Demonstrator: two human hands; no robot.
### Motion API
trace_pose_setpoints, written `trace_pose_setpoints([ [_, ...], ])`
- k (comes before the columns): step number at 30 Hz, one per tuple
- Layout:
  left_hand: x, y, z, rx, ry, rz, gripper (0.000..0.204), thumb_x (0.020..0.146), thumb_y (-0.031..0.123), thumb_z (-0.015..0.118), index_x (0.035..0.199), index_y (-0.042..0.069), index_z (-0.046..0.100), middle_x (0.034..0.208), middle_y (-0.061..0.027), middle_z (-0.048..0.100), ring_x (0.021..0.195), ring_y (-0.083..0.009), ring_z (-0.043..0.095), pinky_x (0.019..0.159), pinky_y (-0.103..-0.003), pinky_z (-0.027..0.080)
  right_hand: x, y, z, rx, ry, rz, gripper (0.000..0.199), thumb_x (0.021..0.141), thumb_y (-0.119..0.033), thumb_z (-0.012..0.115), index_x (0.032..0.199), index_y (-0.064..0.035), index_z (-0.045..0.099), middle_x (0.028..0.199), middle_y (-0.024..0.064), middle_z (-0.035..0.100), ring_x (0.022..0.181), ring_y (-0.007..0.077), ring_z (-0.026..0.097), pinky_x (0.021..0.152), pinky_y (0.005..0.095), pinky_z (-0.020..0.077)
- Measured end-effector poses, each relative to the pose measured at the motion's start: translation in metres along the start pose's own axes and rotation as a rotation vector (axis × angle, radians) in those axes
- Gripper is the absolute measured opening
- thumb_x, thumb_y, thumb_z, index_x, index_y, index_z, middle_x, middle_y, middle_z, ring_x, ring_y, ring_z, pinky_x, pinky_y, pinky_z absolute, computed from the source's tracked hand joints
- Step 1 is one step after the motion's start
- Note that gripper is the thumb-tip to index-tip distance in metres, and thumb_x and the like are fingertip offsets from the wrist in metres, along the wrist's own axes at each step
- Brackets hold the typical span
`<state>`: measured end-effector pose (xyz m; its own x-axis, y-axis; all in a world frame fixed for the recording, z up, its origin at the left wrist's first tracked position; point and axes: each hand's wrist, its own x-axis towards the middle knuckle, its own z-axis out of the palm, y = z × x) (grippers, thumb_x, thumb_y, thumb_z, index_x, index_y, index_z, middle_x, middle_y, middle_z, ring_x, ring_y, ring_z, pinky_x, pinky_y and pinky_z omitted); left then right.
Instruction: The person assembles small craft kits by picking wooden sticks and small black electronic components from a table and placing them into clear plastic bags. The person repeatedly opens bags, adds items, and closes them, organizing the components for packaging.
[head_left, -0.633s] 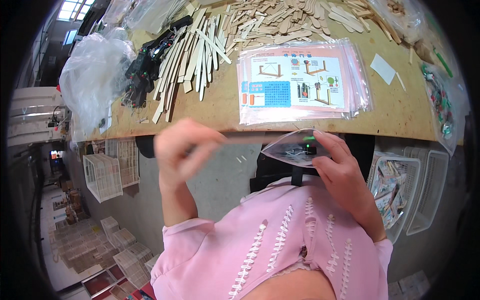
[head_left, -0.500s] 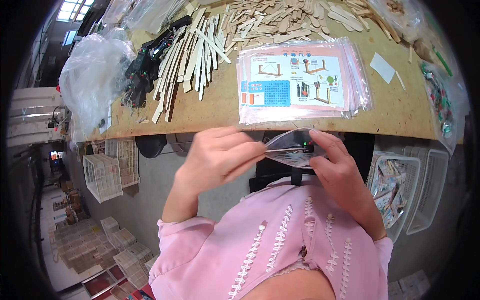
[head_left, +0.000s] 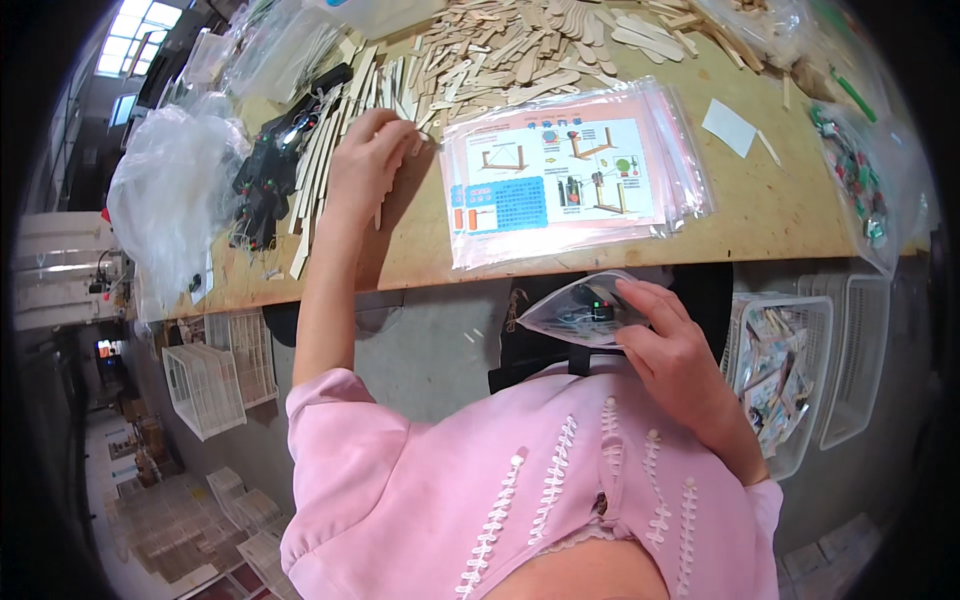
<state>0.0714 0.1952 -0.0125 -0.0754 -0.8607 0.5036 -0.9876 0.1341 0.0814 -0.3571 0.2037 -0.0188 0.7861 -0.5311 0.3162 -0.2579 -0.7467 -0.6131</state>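
My right hand [head_left: 675, 345] grips the edge of a clear plastic bag [head_left: 545, 318] in front of my lap, and the bag's mouth gapes. Inside it lies a small black part [head_left: 601, 311] with green and red spots. My left hand [head_left: 375, 160] is stretched out over the table, fingers bent and close together at the flat wooden sticks [head_left: 325, 165]. Its fingertips are partly hidden, so what they pinch does not show. Right of that hand lies a stack of bagged printed sheets [head_left: 590, 180] with pictures of wooden frames.
More craft sticks [head_left: 520, 50] are heaped at the table's [head_left: 400, 255] far side. Black battery boxes [head_left: 265, 185] and a crumpled plastic bag [head_left: 165, 180] lie left. A bag of coloured parts [head_left: 855, 180] hangs over the right edge. A white basket [head_left: 795, 440] holds filled packets beside me.
My left hand has left the bag and moved forward and left to the wooden sticks. The right hand still holds the bag. The view has shifted slightly.
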Motion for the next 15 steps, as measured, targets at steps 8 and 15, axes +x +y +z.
trace_pose_setpoints([
  [8, -0.024, 0.147, -0.063, -1.160, 0.253, -0.071, 0.026, 0.080, -0.010, 0.077, 0.095, 0.001, 0.059, 0.087, -0.0142, 0.071, 0.077, -0.0223, 0.070, 0.068, -0.029, 0.055, 0.012, 0.005, -0.014, 0.002, 0.013, 0.007, 0.005, 0.076, 0.005, 0.065, 0.079, 0.0057, 0.061, 0.127, 0.0275, 0.062, 0.123, 0.0413, 0.061, 0.104, 0.0434, 0.0512],
  [15, -0.003, 0.186, -0.028, -0.817, -0.095, 0.136, 0.027, 0.078, 0.003, 0.085, 0.101, 0.001, 0.071, 0.094, -0.0108, 0.073, 0.080, -0.0227, 0.072, 0.068, -0.032, 0.057, 0.006, 0.007, -0.010, 0.005, 0.023, -0.010, 0.005, 0.076, 0.003, 0.065, 0.080, 0.0059, 0.062, 0.127, 0.0277, 0.062, 0.124, 0.0412, 0.060, 0.105, 0.0431, 0.0510],
])
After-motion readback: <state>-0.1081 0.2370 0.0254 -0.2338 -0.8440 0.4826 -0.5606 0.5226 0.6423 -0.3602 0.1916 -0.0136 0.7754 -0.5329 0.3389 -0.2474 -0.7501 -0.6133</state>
